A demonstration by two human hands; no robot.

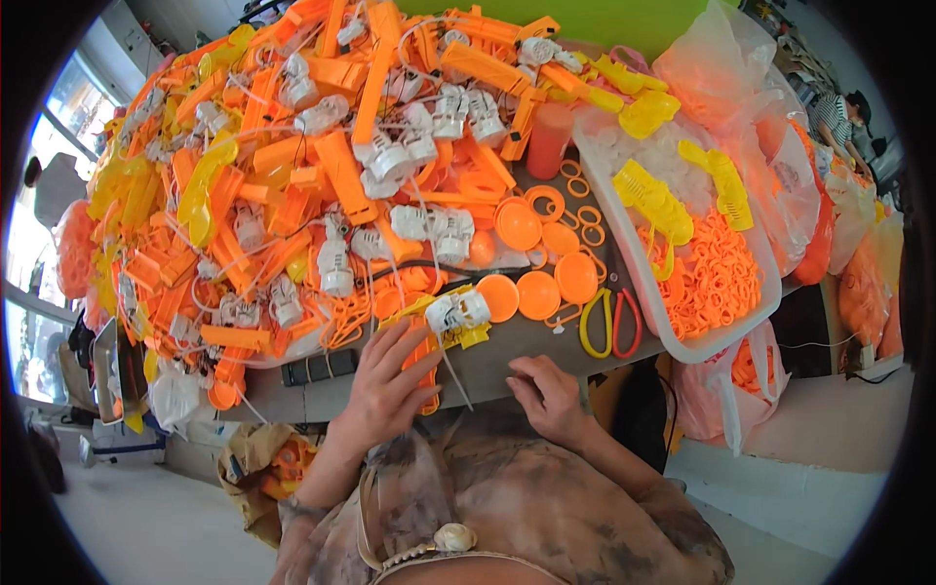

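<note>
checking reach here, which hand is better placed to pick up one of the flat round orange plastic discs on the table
Right, probably. The right hand is empty and lies just below the flat round orange plastic discs; the left hand already grips an orange and yellow plastic piece.

The left hand (388, 382) covers most of the orange piece (425, 363) it grips, so that piece's shape cannot be told. The right hand (548, 393) curls at the counter (487, 359) edge; whether its fingers pinch anything is hidden. The heap of orange, yellow and white plastic parts (322, 175) buries the counter's far side. A person (840, 117) at the upper right is small and partly cut off by the dark fisheye rim.
</note>
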